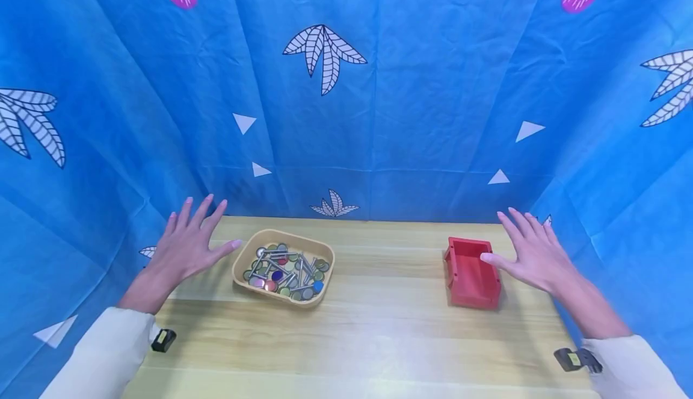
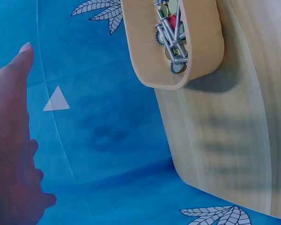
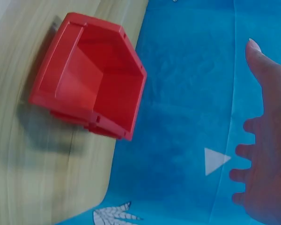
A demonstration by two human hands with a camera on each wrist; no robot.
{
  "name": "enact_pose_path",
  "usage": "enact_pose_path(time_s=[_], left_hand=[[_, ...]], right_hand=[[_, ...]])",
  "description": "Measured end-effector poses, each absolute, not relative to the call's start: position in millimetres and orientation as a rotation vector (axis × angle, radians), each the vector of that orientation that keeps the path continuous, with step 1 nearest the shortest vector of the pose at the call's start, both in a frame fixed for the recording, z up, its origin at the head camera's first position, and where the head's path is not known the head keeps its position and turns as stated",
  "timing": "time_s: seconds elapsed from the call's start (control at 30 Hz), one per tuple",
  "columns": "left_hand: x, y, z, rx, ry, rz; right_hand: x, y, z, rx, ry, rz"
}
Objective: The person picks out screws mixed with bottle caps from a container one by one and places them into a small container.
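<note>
My left hand (image 1: 186,248) hovers at the left of the table, fingers spread and holding nothing, its thumb beside a tan tub (image 1: 246,257). In the tub lie silver screws (image 1: 278,269) mixed with several bottle caps (image 1: 318,286) in blue, red, green and other colours. On the right, my right hand (image 1: 533,254) is held up with straight fingers, also holding nothing. Its thumb overlaps the edge of a red plastic bin (image 1: 475,300) in the head view. Seen from the right wrist, the bin (image 3: 79,79) has bare inner walls and nothing inside.
A light wooden table (image 1: 390,327) carries both containers, with a wide stretch of its surface between them. Blue patterned cloth (image 1: 433,86) hangs behind the table and along both sides. Small black devices (image 1: 163,340) are strapped at the white sleeves (image 1: 103,351).
</note>
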State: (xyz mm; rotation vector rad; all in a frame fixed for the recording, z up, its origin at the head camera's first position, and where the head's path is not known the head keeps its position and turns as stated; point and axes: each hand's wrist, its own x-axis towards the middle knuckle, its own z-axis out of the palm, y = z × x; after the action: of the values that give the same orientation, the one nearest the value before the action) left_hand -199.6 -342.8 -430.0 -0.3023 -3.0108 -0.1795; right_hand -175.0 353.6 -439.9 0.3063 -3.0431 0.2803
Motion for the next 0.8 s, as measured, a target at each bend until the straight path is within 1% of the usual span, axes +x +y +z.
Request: enact_pose_path(time_s=[0.37, 0.57, 0.8], left_hand=[[-205.6, -344.5, -436.3, -0.323, -2.997, -0.162], [-205.4, -348.7, -444.4, -0.314, -2.986, -0.161], [-213.5, -348.9, -449.4, -0.291, -2.996, -0.210]], right_hand=[[-187.2, 320.7, -437.5, 0.349, -3.085, 0.275], [-195.8, 304.8, -442.3, 0.384, -3.065, 0.278], [-198.8, 283.3, -449.3, 0.397, -3.071, 0.368]])
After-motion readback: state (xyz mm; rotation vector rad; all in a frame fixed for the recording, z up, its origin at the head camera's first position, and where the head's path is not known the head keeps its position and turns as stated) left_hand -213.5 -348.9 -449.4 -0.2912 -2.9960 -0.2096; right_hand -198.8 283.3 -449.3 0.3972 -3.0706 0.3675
